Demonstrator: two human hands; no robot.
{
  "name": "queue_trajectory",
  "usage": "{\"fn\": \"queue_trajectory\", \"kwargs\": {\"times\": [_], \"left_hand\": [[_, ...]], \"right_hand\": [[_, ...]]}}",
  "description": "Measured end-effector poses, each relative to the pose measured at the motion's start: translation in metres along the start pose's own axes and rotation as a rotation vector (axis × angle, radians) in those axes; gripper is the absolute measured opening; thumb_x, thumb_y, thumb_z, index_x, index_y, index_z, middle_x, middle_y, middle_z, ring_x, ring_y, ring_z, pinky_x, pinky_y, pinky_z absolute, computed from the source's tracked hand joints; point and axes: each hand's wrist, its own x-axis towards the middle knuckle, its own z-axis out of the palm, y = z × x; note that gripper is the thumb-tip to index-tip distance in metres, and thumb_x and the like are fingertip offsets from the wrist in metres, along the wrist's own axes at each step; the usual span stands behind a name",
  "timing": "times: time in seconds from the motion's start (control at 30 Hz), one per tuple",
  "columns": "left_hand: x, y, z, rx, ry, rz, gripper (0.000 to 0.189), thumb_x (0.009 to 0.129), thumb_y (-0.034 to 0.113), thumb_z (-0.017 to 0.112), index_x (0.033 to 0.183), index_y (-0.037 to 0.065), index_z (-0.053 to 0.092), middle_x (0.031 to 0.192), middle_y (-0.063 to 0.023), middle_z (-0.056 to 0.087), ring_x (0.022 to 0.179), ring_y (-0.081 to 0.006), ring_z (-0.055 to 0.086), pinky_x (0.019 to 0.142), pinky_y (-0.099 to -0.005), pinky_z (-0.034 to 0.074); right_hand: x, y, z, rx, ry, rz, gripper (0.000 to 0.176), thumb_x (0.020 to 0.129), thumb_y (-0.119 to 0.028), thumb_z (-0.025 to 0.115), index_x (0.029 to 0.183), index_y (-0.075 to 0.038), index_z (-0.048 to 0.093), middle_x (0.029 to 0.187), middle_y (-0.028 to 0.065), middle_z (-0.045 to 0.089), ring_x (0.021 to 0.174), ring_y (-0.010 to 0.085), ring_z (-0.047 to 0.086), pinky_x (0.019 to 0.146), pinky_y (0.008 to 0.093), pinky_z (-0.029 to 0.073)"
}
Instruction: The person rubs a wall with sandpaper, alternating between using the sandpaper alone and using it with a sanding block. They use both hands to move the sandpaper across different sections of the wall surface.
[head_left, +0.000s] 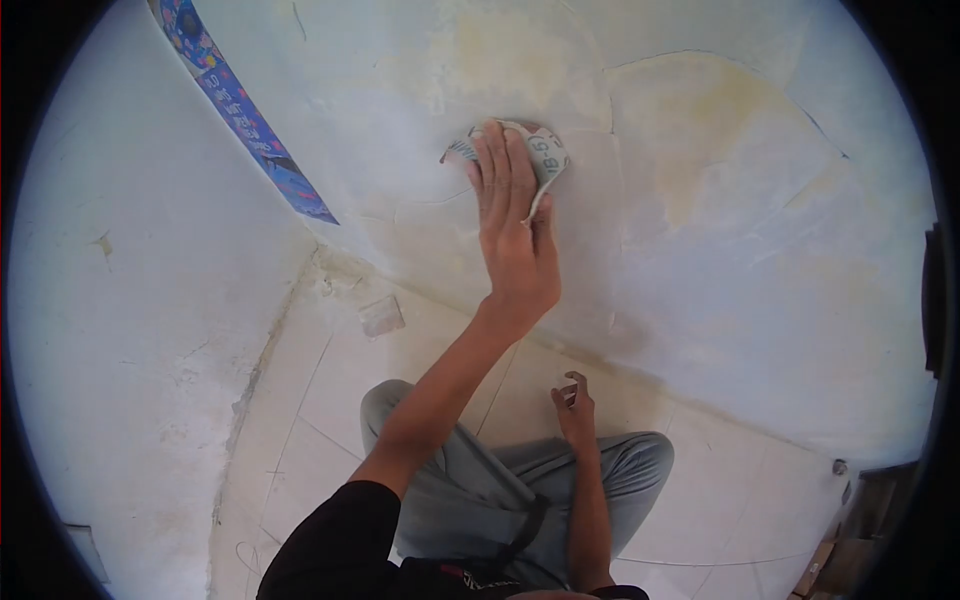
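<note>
My left hand (508, 190) is pressed against the pale wall (700, 260), its fingers together over a piece of sandpaper (547, 160). Printed lettering shows on the paper's back, and its edges curl up on both sides of the fingers. The thumb lies along the paper's lower right edge. Over my crossed legs, my right hand (573, 398) hovers near the knee with loosely bent fingers apart and nothing in them.
A blue printed strip (245, 115) runs down the wall near the corner. Yellowish patches and fine cracks mark the wall. On the tiled floor (330, 400) lies a small pale square piece (381, 316). Dark brown objects (870, 520) stand at the lower right.
</note>
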Motion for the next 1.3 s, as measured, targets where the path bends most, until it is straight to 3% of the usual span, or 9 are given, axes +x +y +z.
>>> {"fn": "queue_trajectory", "kwargs": {"times": [0.07,0.13,0.2,0.27,0.37,1.0,1.13,1.2,1.3], "left_hand": [[-0.005,-0.002,-0.004,-0.044,0.039,0.036,0.056,0.096,0.001,0.040,0.149,-0.009,0.027,0.155,-0.0328,0.020,0.147,-0.0472,0.014,0.118,-0.0570,0.007],[-0.048,-0.021,-0.004,0.054,-0.177,0.008,0.056,0.096,0.002,0.041,0.149,-0.010,0.026,0.156,-0.0328,0.020,0.147,-0.0468,0.013,0.118,-0.0555,0.007],[-0.034,-0.017,-0.003,0.079,-0.165,0.012,0.056,0.096,0.002,0.041,0.149,-0.010,0.026,0.155,-0.0326,0.020,0.147,-0.0473,0.014,0.118,-0.0563,0.008],[0.003,0.003,-0.008,0.013,-0.033,0.043,0.056,0.095,0.001,0.041,0.149,-0.009,0.027,0.155,-0.0320,0.022,0.146,-0.0470,0.016,0.117,-0.0578,0.008],[-0.016,0.004,-0.011,0.035,-0.102,0.006,0.061,0.090,0.000,0.049,0.148,-0.008,0.031,0.154,-0.0291,0.028,0.145,-0.0472,0.021,0.116,-0.0592,0.012],[-0.037,0.008,-0.001,0.070,-0.123,-0.033,0.059,0.093,-0.002,0.046,0.149,-0.006,0.029,0.156,-0.0275,0.024,0.146,-0.0437,0.020,0.118,-0.0570,0.012],[-0.030,-0.002,0.002,0.099,-0.093,0.058,0.061,0.092,-0.002,0.046,0.150,-0.006,0.028,0.157,-0.0259,0.023,0.147,-0.0429,0.019,0.118,-0.0569,0.012],[-0.036,0.011,-0.002,0.066,-0.122,-0.054,0.061,0.092,-0.002,0.046,0.150,-0.005,0.027,0.158,-0.0256,0.023,0.147,-0.0426,0.018,0.118,-0.0568,0.012],[-0.030,-0.002,-0.001,0.111,-0.114,0.034,0.061,0.093,-0.002,0.046,0.151,-0.005,0.027,0.158,-0.0256,0.023,0.147,-0.0426,0.018,0.118,-0.0565,0.011]], "right_hand": [[0.005,-0.002,-0.002,0.012,0.002,-0.028,0.042,0.089,-0.015,0.068,0.126,-0.005,0.049,0.082,0.0117,0.060,0.064,0.0191,0.057,0.062,0.0339,0.048],[0.001,-0.003,-0.001,0.001,-0.016,0.025,0.042,0.089,-0.016,0.068,0.125,-0.007,0.049,0.082,0.0088,0.059,0.065,0.0165,0.056,0.061,0.0326,0.048],[-0.002,-0.006,0.001,0.012,-0.013,0.025,0.042,0.089,-0.016,0.068,0.125,-0.007,0.049,0.082,0.0091,0.059,0.065,0.0168,0.056,0.061,0.0327,0.048],[-0.002,-0.005,-0.004,0.005,-0.017,0.031,0.042,0.089,-0.016,0.068,0.126,-0.007,0.049,0.082,0.0094,0.059,0.065,0.0171,0.057,0.062,0.0329,0.048],[0.003,-0.001,-0.001,-0.018,0.005,0.007,0.045,0.088,-0.016,0.069,0.127,-0.006,0.048,0.083,0.0116,0.060,0.064,0.0197,0.058,0.063,0.0336,0.048],[-0.005,-0.004,0.000,0.029,0.016,-0.052,0.046,0.088,-0.014,0.069,0.127,-0.004,0.047,0.079,0.0106,0.060,0.062,0.0193,0.059,0.061,0.0332,0.048],[-0.004,-0.011,-0.004,0.049,0.015,-0.032,0.046,0.089,-0.014,0.068,0.127,-0.003,0.046,0.079,0.0102,0.059,0.063,0.0199,0.058,0.063,0.0336,0.049],[-0.006,-0.005,-0.003,0.052,0.014,-0.031,0.045,0.089,-0.014,0.068,0.127,-0.003,0.046,0.080,0.0106,0.059,0.064,0.0203,0.059,0.063,0.0339,0.049],[-0.003,-0.010,-0.003,0.065,0.024,-0.031,0.045,0.089,-0.014,0.068,0.128,-0.003,0.046,0.081,0.0114,0.060,0.066,0.0210,0.060,0.064,0.0345,0.049]]}}
